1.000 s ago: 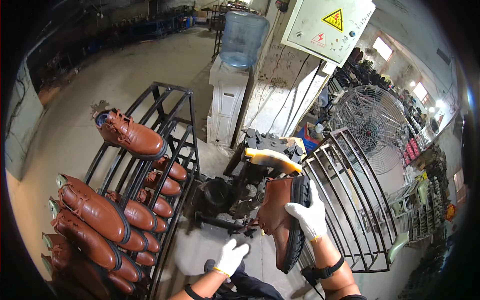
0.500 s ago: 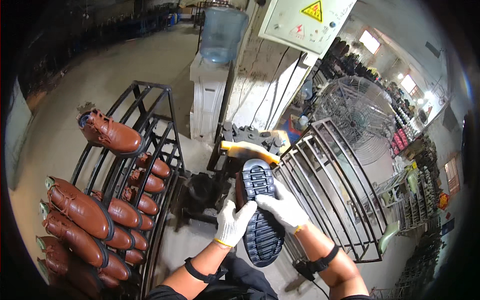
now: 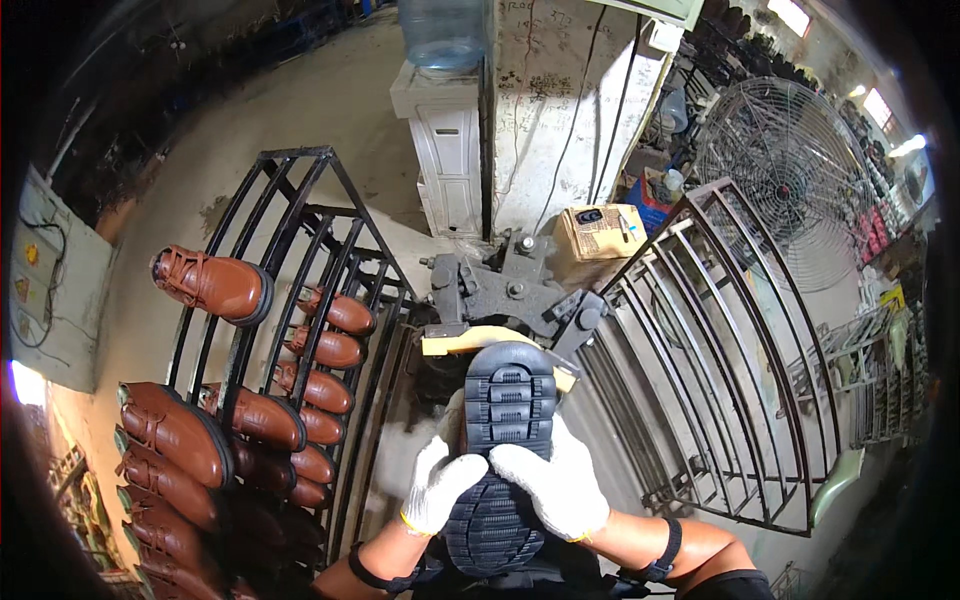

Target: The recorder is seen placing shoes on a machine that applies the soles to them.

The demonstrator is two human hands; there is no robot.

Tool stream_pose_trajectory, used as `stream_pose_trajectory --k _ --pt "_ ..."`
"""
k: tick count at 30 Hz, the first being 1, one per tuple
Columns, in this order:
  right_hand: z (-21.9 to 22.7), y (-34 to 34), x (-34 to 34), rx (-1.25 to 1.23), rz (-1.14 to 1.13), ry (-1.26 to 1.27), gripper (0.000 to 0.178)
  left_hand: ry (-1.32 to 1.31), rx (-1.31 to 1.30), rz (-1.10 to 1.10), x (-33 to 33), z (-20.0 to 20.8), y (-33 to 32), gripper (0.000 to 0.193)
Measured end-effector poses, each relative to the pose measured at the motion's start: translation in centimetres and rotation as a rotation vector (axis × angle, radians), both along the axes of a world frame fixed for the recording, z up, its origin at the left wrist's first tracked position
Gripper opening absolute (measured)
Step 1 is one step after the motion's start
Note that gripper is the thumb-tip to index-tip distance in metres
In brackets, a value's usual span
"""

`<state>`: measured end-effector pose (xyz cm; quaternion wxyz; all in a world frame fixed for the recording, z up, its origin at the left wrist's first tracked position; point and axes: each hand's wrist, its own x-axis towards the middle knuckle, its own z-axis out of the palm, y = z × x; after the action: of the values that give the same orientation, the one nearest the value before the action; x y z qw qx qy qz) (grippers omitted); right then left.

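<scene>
Between my two gloved hands is a brown shoe [image 3: 505, 500], its black ridged sole turned up toward me and its heel pointing away. My left hand [image 3: 440, 487], in a white knit glove, grips the shoe's left side with the thumb on the sole. On the opposite side my right hand [image 3: 555, 480] holds it the same way, thumb across the sole's middle. Just beyond the heel stands a dark metal machine [image 3: 510, 285] with a curved yellow pad [image 3: 475, 340]. The heel overlaps the pad in view; whether they touch I cannot tell. The shoe's upper is mostly hidden.
To the left a black metal rack [image 3: 245, 350] carries several brown lace-up shoes [image 3: 215, 287]. Another slatted rack [image 3: 745, 370] stands at right, with a large caged fan [image 3: 783, 190] behind it. Beyond the machine are a cardboard box [image 3: 600, 235], a pillar [image 3: 545, 120] and a water dispenser [image 3: 445, 150].
The view has tilted down and shifted, showing more of the machine. Both hands still hold the shoe, which sits lower in view with its heel near the yellow pad.
</scene>
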<state>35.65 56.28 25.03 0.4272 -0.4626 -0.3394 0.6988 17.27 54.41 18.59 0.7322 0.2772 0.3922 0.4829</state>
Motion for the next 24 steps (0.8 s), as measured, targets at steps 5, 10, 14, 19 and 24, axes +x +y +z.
stream_pose_trajectory --k 5,10,14,19,24 --pt "-0.8 -1.6 0.0 0.020 -0.004 0.014 0.062 -0.101 -0.077 0.068 0.4 -0.8 -1.2 0.083" --pt "-2.6 -6.2 -2.0 0.077 -0.125 0.079 0.039 0.115 0.039 -0.078 -2.8 -6.4 -3.5 0.049" --pt "-4.6 -8.7 -2.9 0.270 -0.161 -0.223 0.021 0.073 -0.064 -0.028 -1.5 -4.4 -5.1 0.067" --pt "-6.8 -9.2 -4.2 0.246 -0.298 -0.194 0.019 0.039 0.113 -0.123 -2.0 -5.3 -5.4 0.033" --pt "-5.5 -13.2 -6.0 0.303 -0.311 -0.471 0.037 0.535 0.305 -0.180 -3.5 -4.5 -10.1 0.024"
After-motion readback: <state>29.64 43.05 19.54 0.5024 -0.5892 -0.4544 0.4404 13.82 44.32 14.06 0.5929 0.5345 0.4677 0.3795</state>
